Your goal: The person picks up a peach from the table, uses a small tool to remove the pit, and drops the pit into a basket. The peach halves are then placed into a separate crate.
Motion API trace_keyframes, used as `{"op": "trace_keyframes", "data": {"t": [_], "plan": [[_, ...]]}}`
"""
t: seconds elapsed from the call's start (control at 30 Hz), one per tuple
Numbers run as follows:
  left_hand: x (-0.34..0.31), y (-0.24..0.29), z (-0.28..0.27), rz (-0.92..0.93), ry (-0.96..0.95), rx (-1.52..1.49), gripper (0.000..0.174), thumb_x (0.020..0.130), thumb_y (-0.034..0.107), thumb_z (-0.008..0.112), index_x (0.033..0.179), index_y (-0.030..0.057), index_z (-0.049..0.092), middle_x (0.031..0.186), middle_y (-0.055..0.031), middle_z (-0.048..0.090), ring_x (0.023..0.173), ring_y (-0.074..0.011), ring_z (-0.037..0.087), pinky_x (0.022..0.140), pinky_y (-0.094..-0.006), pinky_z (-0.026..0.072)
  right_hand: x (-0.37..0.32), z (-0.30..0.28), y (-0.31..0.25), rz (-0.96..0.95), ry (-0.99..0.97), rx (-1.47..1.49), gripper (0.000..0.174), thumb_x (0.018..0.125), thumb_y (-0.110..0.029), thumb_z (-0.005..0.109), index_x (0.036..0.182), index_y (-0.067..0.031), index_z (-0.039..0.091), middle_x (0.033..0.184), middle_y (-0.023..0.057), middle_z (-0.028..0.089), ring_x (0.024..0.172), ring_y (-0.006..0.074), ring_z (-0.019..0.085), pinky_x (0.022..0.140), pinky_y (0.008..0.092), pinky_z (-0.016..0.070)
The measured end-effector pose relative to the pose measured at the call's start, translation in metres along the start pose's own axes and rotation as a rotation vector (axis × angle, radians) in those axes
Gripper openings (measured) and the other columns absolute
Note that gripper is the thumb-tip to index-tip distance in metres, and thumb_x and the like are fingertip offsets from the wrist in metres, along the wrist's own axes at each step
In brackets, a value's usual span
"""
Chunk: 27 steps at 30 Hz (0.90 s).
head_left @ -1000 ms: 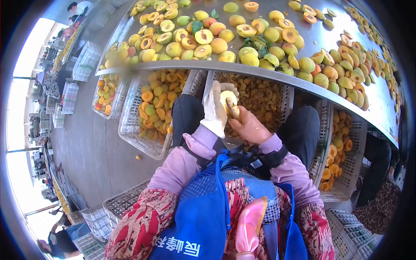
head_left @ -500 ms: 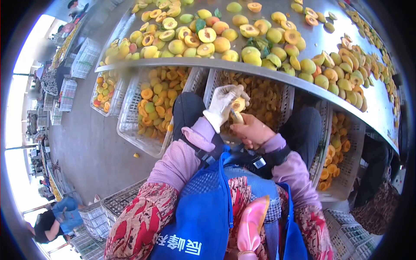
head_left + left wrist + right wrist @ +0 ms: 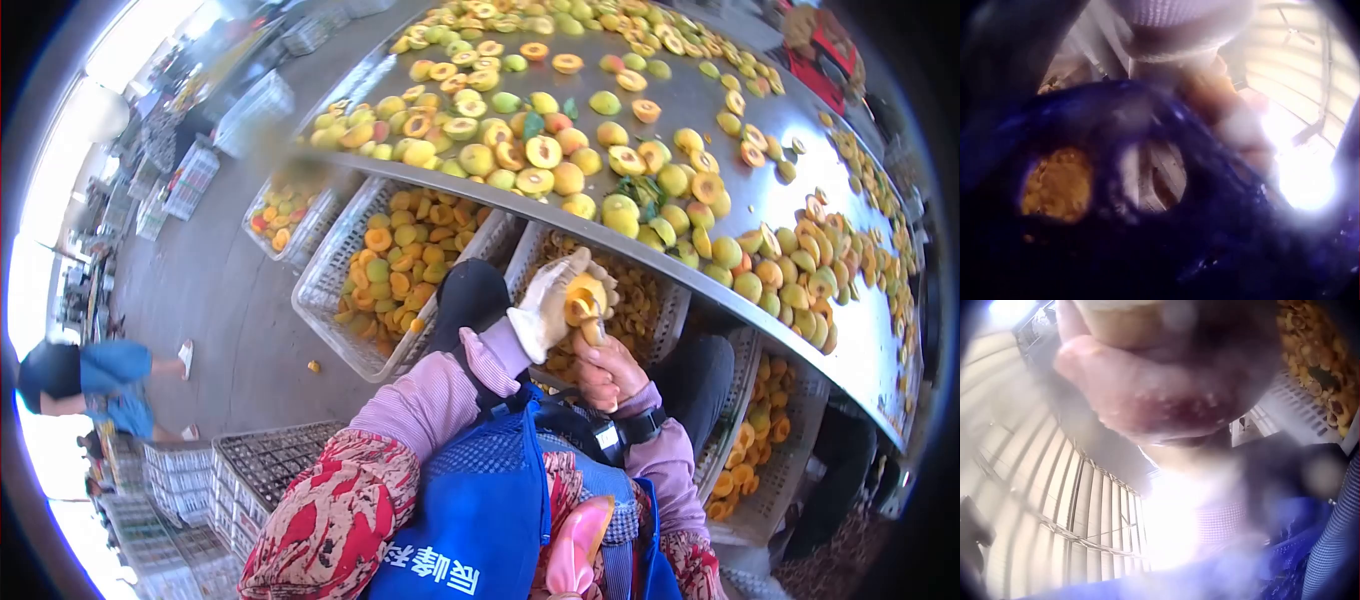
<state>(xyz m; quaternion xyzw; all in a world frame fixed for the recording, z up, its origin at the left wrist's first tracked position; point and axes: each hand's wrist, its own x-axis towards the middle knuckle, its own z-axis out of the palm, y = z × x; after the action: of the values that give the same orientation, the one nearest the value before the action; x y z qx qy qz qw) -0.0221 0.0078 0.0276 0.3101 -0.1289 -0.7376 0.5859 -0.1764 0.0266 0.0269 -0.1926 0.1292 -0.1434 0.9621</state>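
Wide hall, grey hard floor (image 3: 240, 335); ribbed pale panels (image 3: 1079, 512) show past the right hand in its wrist view. Forward of both hands, a metal table (image 3: 500, 200) with a raised lip carries whole and halved yellow-green fruit in loose heaps. Left of the hands, on the floor side, another person (image 3: 115, 370) in blue denim.

Writing: on the blue apron (image 3: 470, 500), behind the hands toward the body, white characters, upside down; 辰峰 reads clearly, the next is partly lost in a fold.

Materials: slotted white plastic crate (image 3: 325, 335) left of the left hand, filled with orange halves and greener fruit. Second crate (image 3: 672, 325) beneath the hands, holding small brownish-orange pieces. Sleeves lilac, fine-textured; red patterned oversleeves above. Black strap (image 3: 640, 425) on the right wrist.

Hands: left hand (image 3: 548, 305), in a cream glove, grasps a cut fruit (image 3: 585, 292), fingers bent round its far side, orange flesh showing. Right hand (image 3: 612, 372), bare, just behind and right of it, clenches a tool by its pale, rounded handle (image 3: 594, 332); handle's forward end right at the fruit, tip not distinguishable. Forearms converge before the body. Left wrist view mostly dark blue cloth, blurred.
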Motion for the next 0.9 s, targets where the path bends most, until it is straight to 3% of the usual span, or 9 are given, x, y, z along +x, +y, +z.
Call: {"op": "trace_keyframes", "data": {"t": [0.1,0.13,0.23,0.4,0.47,0.5,0.57,0.7,0.9], "plan": [[-0.006,0.004,0.011,-0.015,-0.073,-0.082,0.043,0.088,0.043,0.051,0.087,0.0004,0.057,0.078,-0.0132,0.061,0.068,-0.0247,0.062,0.06,-0.0361,0.053,-0.001,-0.007,0.005,0.002,-0.144,0.076,0.019,0.091,-0.018,0.048,0.078,-0.0128,0.035,0.049,-0.0038,0.031,0.032,0.0056,0.028,0.026,0.0218,0.0249],[-0.012,0.008,0.017,0.04,-0.083,-0.036,0.042,0.088,0.041,0.051,0.086,-0.0001,0.058,0.077,-0.0134,0.061,0.067,-0.0239,0.062,0.058,-0.035,0.0525,0.0,-0.013,0.007,0.02,-0.189,0.155,0.022,0.087,-0.019,0.054,0.077,-0.0117,0.036,0.051,-0.0023,0.033,0.033,0.005,0.029,0.027,0.0211,0.0273],[-0.015,0.01,0.028,0.16,-0.153,0.065,0.037,0.088,0.036,0.054,0.082,-0.0001,0.059,0.076,-0.0132,0.062,0.063,-0.0219,0.061,0.056,-0.0323,0.0512,0.003,-0.025,0.011,0.002,-0.394,0.279,0.02,0.089,-0.019,0.05,0.079,-0.0135,0.034,0.049,-0.0011,0.035,0.03,0.0069,0.029,0.026,0.0235,0.0319],[-0.019,0.013,0.036,0.074,-0.119,-0.05,0.034,0.086,0.036,0.058,0.082,0.002,0.059,0.076,-0.011,0.062,0.063,-0.0223,0.062,0.054,-0.0314,0.0511,0.007,-0.021,0.015,-0.026,-0.522,0.328,0.016,0.089,-0.022,0.051,0.085,-0.0119,0.039,0.049,-0.0013,0.033,0.03,0.0071,0.027,0.025,0.0234,0.0301],[-0.017,0.006,0.034,-0.085,-0.093,-0.19,0.034,0.085,0.037,0.058,0.087,0.0033,0.059,0.077,-0.0111,0.063,0.065,-0.0232,0.062,0.055,-0.0324,0.0519,0.011,-0.006,0.014,-0.014,-0.523,0.389,0.018,0.088,-0.021,0.052,0.083,-0.0115,0.037,0.047,-0.0017,0.031,0.03,0.0062,0.028,0.025,0.0222,0.028],[-0.021,0.008,0.033,-0.038,-0.163,-0.136,0.037,0.086,0.04,0.056,0.09,0.0035,0.059,0.078,-0.0114,0.063,0.065,-0.0239,0.062,0.057,-0.0348,0.0527,0.006,-0.001,0.013,-0.022,-0.505,0.447,0.021,0.088,-0.02,0.052,0.081,-0.0112,0.035,0.045,-0.0022,0.03,0.031,0.0054,0.028,0.026,0.0209,0.026],[-0.016,0.012,0.019,-0.155,-0.197,-0.252,0.041,0.089,0.043,0.048,0.093,0.003,0.058,0.083,-0.0126,0.063,0.068,-0.0244,0.062,0.059,-0.0379,0.0531,0.002,-0.013,0.012,-0.015,-0.355,0.481,0.021,0.089,-0.02,0.052,0.082,-0.0105,0.034,0.043,-0.0034,0.028,0.03,0.0047,0.027,0.025,0.0211,0.0253],[-0.004,0.023,0.013,0.059,0.196,-0.259,0.029,0.089,0.034,0.052,0.09,0.0054,0.053,0.083,-0.0099,0.059,0.076,-0.0261,0.06,0.069,-0.0392,0.0512,0.003,0.002,-0.003,-0.139,-0.375,0.391,0.023,0.09,-0.023,0.051,0.084,-0.009,0.034,0.046,-0.0038,0.031,0.03,0.0038,0.027,0.025,0.0202,0.0267],[-0.003,0.03,0.001,0.237,0.219,0.068,0.03,0.089,0.032,0.053,0.088,0.0021,0.055,0.082,-0.0126,0.061,0.075,-0.0253,0.061,0.069,-0.037,0.052,0.012,0.006,-0.008,-0.138,-0.448,0.387,0.025,0.091,-0.026,0.05,0.086,-0.0086,0.034,0.05,-0.0031,0.035,0.031,0.0031,0.03,0.025,0.0191,0.0291]]}}
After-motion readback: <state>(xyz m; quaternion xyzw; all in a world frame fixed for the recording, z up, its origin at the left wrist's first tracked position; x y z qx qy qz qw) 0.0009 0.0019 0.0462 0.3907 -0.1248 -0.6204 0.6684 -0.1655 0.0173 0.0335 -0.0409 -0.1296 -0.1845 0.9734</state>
